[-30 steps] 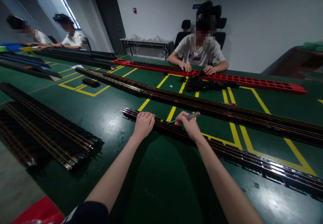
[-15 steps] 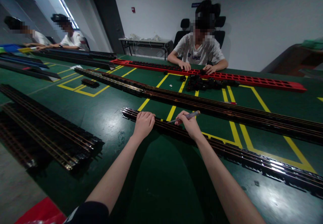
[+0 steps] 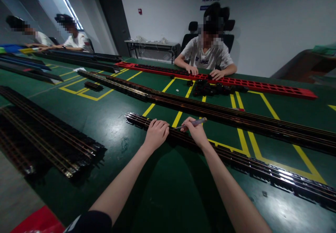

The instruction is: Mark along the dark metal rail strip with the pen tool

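Note:
A long black rail strip point(image 3: 236, 157) with copper-coloured bars lies slantwise in front of me on the green table. Near its left end my left hand point(image 3: 157, 133) is wrapped over the strip, fingers bent around it. My right hand point(image 3: 193, 129) grips a screwdriver point(image 3: 198, 121) with a clear handle, pinched between thumb and fingers. The shaft points left and down, its tip at the strip just right of my left hand. Whether the tip touches a bar is too small to tell.
Another long run of black rail strips point(image 3: 183, 101) lies beyond mine. Several more strips point(image 3: 52, 131) are at the left. Across the table a person point(image 3: 207, 56) works at a red slotted tray point(image 3: 275, 86), beside a pile of black parts point(image 3: 207, 87). Two people sit far left.
My left hand has slid right along the strip, closer to the screwdriver tip. My right hand still holds the screwdriver, moved only slightly.

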Tool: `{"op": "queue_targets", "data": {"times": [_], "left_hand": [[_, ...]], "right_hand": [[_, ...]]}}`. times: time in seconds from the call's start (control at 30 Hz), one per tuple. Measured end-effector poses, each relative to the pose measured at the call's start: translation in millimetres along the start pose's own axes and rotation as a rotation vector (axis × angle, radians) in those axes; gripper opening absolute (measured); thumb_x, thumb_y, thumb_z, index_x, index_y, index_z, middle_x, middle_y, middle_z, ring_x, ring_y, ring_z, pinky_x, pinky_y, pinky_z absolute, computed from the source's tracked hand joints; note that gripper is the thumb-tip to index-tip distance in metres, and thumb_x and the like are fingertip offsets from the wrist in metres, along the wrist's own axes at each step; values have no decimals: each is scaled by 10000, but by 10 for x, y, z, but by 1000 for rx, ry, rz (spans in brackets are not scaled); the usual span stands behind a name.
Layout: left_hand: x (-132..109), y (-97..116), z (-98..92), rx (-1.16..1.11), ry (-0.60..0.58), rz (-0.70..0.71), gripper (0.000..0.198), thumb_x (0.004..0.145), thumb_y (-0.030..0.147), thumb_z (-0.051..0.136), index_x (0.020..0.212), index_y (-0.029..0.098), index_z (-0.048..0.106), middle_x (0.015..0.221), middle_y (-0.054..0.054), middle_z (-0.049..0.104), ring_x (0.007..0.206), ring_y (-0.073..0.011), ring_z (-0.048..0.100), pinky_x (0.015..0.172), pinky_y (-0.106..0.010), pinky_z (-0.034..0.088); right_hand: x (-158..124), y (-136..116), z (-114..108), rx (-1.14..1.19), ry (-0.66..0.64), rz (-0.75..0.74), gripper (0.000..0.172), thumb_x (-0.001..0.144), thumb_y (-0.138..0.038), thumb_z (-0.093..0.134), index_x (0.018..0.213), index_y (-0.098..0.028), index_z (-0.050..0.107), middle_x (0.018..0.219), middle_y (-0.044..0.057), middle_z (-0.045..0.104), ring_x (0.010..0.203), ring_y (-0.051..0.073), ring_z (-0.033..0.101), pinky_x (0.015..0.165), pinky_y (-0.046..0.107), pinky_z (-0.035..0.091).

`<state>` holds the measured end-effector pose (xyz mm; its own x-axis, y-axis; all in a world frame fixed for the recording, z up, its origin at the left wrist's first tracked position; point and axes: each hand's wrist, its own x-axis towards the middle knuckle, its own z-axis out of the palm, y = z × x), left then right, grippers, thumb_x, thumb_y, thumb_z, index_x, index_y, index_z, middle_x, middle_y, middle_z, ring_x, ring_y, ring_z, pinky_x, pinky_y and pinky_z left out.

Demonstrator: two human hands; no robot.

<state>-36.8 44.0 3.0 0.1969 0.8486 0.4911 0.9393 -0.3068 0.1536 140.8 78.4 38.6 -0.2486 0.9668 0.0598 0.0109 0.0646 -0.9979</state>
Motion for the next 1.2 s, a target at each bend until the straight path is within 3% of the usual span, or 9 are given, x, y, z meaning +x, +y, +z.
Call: {"op": "queue_targets", "data": {"times": [0.47,1.2], "left_hand": [[5,22,-15,-29,-29,-17,326,936,269,321,978,199,636,1008,-25,673,995,-169,549,944,-361,334],[-10,5,0,-39,-16,-6,344,942,282,308,983,196,638,996,-33,671,982,-170,548,933,-360,331]], "right_hand": [[-88,19,-102,-40,-9,-5,331,721,-475,579,699,-146,548,632,19,614,615,88,580,652,214,482],[-200,-19,-355,-15,-22,59,319,727,-454,583,710,-137,542,649,16,610,637,89,589,677,227,489]]}}
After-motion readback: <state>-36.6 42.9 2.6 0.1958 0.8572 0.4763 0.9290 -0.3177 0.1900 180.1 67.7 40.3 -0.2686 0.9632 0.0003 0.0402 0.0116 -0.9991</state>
